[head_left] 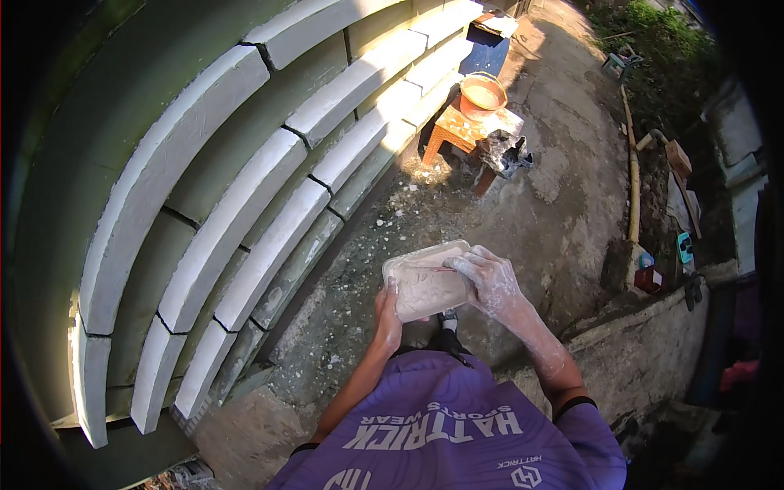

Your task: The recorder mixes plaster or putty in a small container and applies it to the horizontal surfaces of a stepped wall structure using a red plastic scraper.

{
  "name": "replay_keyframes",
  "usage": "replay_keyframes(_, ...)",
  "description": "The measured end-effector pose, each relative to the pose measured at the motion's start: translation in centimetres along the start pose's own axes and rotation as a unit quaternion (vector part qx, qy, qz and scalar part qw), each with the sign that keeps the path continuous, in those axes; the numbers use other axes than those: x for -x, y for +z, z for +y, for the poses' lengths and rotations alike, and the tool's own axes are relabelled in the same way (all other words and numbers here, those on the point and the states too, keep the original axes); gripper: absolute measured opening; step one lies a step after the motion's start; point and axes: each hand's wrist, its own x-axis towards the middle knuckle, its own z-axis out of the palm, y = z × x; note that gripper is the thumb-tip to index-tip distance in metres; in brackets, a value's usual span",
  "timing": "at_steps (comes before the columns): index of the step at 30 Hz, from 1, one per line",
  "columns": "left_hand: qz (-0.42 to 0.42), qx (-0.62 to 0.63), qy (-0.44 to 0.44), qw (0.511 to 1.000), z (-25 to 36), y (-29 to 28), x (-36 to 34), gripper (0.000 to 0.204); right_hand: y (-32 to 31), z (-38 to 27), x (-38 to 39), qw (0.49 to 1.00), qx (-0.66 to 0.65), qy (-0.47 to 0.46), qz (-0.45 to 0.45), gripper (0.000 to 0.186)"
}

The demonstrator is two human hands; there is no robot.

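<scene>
My left hand (388,309) is closed on the left side of a shallow rectangular plastic tray (418,315), holding it in front of my body. Wet whitish paste (426,291) covers the inside of the tray. Over the tray's right edge, my right hand (490,282) has its fingers curled and coated with the same pale paste. A thin reddish line shows by its fingertips; whether this is an object in the grip is too small to make out. White smears run up the right forearm.
To the left, long curved white mouldings (237,220) stand in stepped rows against a green wall. Ahead is a brown stool (457,131) with an orange bucket (482,95) and a crumpled dark bag (505,153). A low concrete wall (637,343) runs along the right.
</scene>
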Motion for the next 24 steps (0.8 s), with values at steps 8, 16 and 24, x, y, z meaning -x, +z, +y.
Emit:
replay_keyframes(8, -0.046, -0.053, 0.018, 0.997, 0.6, -0.2, 0.2, 0.046, 1.8, -1.3, 0.4, 0.998, 0.008, -0.062, 0.022, 0.043)
replay_keyframes(16, -0.029, -0.062, 0.013, 0.998, 0.8, 0.1, 0.7, 0.045, 1.2, -0.6, 0.6, 0.997, 0.054, -0.047, 0.029, 0.042)
replay_keyframes(24, -0.026, -0.066, 0.015, 0.997, 1.3, -0.1, 0.6, 0.047, 0.3, -0.7, 1.8, 0.993, -0.064, -0.073, -0.067, 0.047)
